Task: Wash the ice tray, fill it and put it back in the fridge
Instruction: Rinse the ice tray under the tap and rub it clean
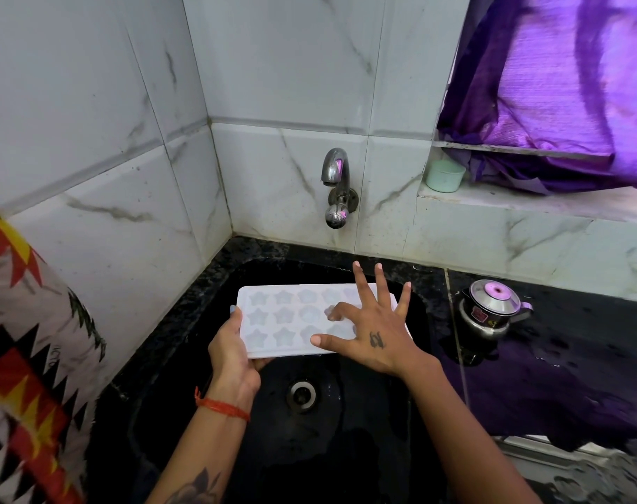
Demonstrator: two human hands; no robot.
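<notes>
White marble-patterned wall tiles (91,114) fill the upper left and centre of the frame, meeting in a corner above a black stone sink (171,387) that takes up the lower middle. A purple curtain (549,85) hangs in the upper right over a ledge, and a patterned cloth (25,358) in red, yellow, black and white crowds the left edge. The dark countertop (549,387) at right looks wet and glossy.

The white ice tray (284,318) is held level over the sink basin, just below centre of the frame, its star-shaped moulds facing up (three rows show). The left hand (233,354) grasps the tray's near left corner, thumb on top and fingers underneath. The right hand (375,332) lies spread and flat across the tray's right half, fingers splayed, gripping nothing; a small tattoo marks its back.

A chrome tap (337,187) juts from the wall above the tray, with no water visibly running. A small steel kettle (491,311) with a pink knob stands on the counter at right. The drain (302,394) sits in the basin below the tray. A pale green cup (445,176) rests on the ledge. A red thread bracelet (222,407) circles the left wrist.
</notes>
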